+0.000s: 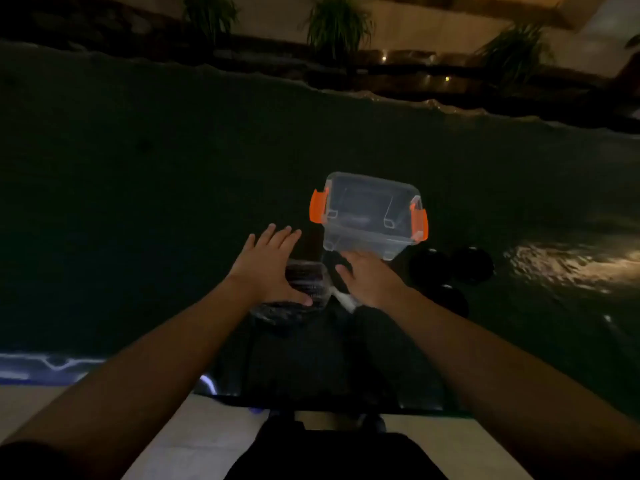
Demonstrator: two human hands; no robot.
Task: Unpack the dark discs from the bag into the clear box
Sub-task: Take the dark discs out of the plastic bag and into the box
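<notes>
The clear box (pixel 360 242) with orange latches stands lidless on the dark table, just beyond my hands. What lies inside it is too dim to make out. The clear bag (pixel 304 277) with dark contents lies near the table's front, left of the box. My left hand (pixel 266 265) rests flat on the bag's left side, fingers spread. My right hand (pixel 372 278) sits just below the box's near wall, curled around a dark disc (pixel 341 271). Three more dark discs (pixel 433 268) lie on the table to the right of the box.
The dark table (pixel 173 202) stretches wide, with a bright light reflection at the far right (pixel 571 265). Its front edge runs close to my body. Beyond the far edge stand potted plants (pixel 337 26) along a ledge.
</notes>
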